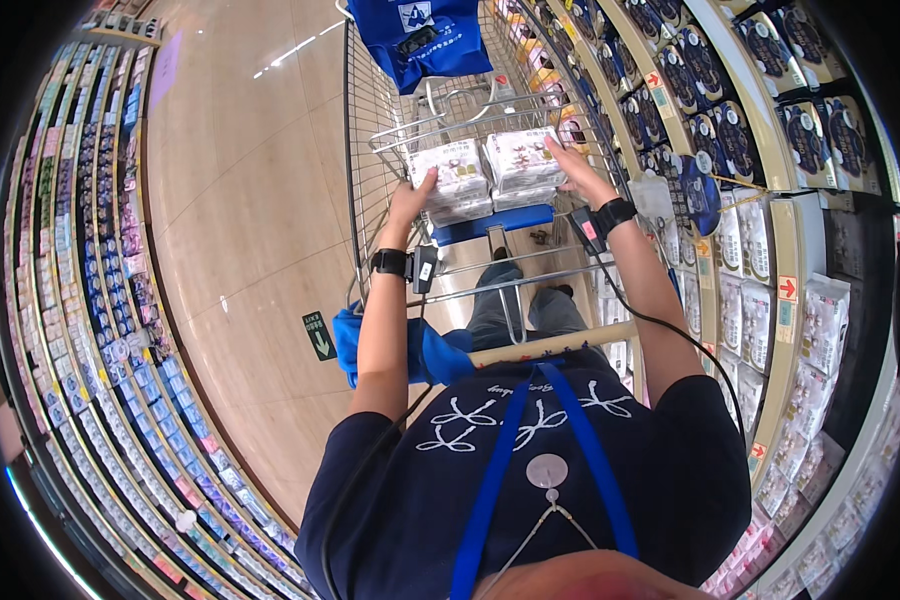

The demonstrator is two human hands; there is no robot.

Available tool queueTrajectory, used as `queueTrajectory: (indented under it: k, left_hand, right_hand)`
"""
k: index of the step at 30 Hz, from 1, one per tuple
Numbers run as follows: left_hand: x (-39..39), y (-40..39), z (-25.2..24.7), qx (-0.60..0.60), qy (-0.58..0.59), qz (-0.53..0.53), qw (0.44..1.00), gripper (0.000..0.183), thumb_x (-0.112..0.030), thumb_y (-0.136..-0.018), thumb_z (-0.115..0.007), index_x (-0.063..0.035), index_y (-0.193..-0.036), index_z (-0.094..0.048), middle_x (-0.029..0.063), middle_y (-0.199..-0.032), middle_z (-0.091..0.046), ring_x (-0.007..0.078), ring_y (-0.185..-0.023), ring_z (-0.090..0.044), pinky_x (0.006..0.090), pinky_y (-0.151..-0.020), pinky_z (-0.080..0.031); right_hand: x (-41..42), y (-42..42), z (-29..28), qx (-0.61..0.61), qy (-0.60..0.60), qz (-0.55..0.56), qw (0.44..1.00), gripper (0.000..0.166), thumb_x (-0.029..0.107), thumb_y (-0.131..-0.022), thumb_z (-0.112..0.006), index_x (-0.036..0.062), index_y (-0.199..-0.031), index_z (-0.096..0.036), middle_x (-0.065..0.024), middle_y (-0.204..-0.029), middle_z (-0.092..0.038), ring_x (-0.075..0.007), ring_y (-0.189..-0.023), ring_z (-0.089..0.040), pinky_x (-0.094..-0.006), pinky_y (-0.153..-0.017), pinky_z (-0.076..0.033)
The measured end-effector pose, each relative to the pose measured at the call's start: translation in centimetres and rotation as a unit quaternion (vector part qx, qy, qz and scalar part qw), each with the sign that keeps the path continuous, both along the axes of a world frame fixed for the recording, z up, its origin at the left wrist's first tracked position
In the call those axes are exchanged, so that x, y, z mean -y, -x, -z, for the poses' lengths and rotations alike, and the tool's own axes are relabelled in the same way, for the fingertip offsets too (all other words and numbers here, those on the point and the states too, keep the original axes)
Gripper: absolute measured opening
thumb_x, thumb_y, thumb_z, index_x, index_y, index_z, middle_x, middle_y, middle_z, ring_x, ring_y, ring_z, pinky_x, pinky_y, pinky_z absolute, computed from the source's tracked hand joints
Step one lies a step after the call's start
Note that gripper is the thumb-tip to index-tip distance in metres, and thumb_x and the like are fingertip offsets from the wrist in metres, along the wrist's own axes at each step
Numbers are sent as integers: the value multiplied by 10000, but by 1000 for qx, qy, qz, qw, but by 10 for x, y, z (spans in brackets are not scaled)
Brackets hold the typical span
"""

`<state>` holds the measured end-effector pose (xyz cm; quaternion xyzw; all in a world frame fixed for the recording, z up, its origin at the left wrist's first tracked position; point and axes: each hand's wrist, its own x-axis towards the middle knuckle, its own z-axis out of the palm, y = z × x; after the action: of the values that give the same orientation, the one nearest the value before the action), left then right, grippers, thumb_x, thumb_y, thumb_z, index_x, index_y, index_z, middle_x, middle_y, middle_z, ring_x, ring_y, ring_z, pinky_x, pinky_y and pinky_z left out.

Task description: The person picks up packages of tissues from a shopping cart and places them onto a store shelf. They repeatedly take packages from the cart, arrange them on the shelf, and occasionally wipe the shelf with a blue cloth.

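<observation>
A wire shopping cart (360,172) stands before me, with white printed soft packs stacked side by side on its near seat part. Around the outer side of the left stack (454,176) is my left hand (412,199), its thumb on the top pack. My right hand (579,171) grips the outer side of the right stack (525,161), thumb on top and fingers partly hidden below. The two stacks almost touch. A blue plastic seat edge (495,223) runs just below them. Both wrists wear black straps with small cabled devices.
A blue bag (427,37) hangs at the cart's far end. Blue cloth (397,345) lies by the beige cart handle (555,341). Shelves of packs (742,300) rise close on the right; another shelf row (105,300) lines the left, across a tiled aisle floor (247,172).
</observation>
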<state>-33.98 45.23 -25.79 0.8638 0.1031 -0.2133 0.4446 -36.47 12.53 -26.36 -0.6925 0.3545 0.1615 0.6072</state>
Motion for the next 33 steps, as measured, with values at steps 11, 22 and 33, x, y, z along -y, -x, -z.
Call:
queueTrajectory:
  k: [11, 22, 33]
  left_hand:
    - [16, -3, 13, 86, 165, -102, 977, 783, -380, -665, -890, 63, -1136, -449, 195, -987, -641, 234, -886, -644, 319, -798, -511]
    - [63, 9, -180, -11, 542, 121, 831, 957, -291, -710, -746, 24, -1481, -275, 197, -1415, -457, 312, -1306, -471, 409, -1093, -386]
    - [286, 94, -274, -54, 587, 506, 629, 1198, -503, -436, -814, 66, -1420, -435, 266, -1588, -139, 351, -1482, -154, 452, -1175, -135]
  right_hand:
    - [-8, 7, -53, 52, 75, -84, 992, 812, 581, -725, -762, -16, -1242, -573, -114, -1046, -684, -178, -862, -673, -269, -633, -543]
    - [82, 112, -183, 361, -262, 189, 874, 416, 431, -985, -526, 78, -1195, -592, -32, -1018, -659, -130, -833, -606, -299, -671, -472]
    - [138, 237, -153, 410, 127, 233, 872, 530, 253, -1015, -501, 47, -1477, -343, -120, -1424, -468, -232, -1281, -481, -402, -1060, -417]
